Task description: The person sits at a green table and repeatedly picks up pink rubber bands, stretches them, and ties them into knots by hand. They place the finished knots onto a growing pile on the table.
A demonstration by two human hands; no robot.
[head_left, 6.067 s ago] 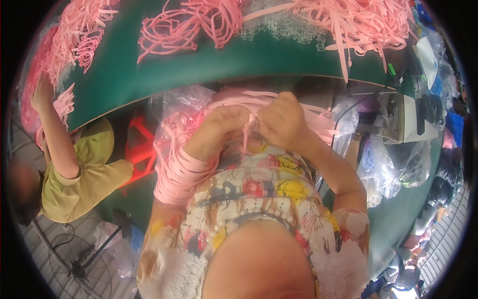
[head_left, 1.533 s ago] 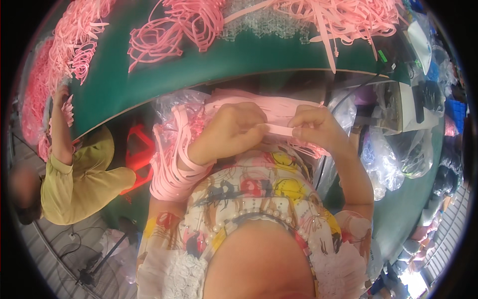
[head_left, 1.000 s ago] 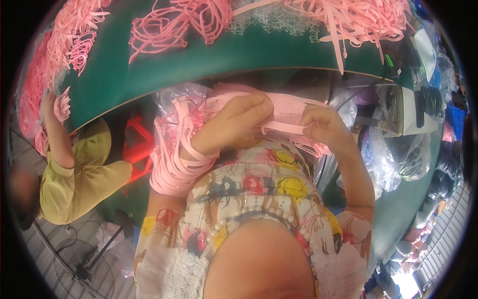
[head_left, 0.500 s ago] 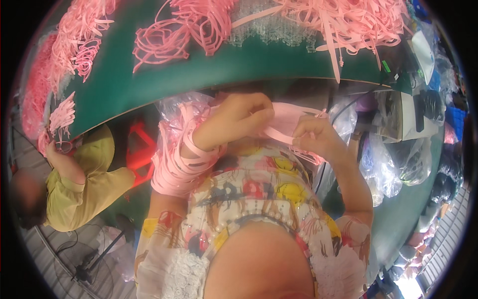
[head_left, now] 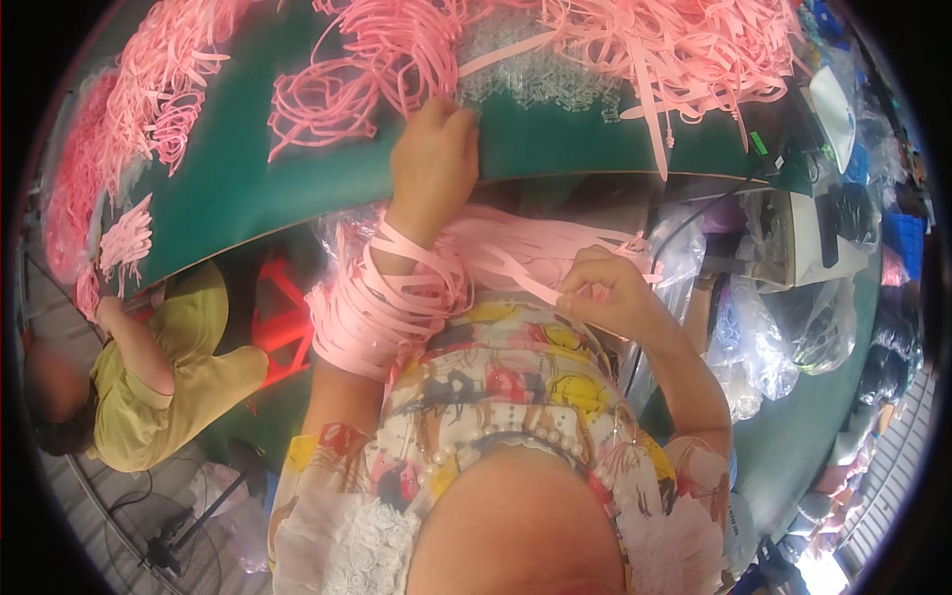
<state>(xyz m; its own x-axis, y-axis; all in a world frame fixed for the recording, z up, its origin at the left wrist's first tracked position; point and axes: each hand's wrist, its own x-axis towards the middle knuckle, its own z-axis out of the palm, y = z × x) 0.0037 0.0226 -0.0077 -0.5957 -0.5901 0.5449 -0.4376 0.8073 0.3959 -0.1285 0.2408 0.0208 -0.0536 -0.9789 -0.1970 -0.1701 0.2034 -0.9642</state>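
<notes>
Right hand (head_left: pixel 617 297) is pinching a pink strap (head_left: pixel 532 282) — seemingly light, limp (best held near ends). Left hand (head_left: pixel 434 169) is hiding its grip.

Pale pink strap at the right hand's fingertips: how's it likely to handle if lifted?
Probably floppy: similar straps wrap around the left forearm. Likely light: the pale pink strap looks thin and narrow. Might snag: more straps crowd beside it near the right hand.
</notes>
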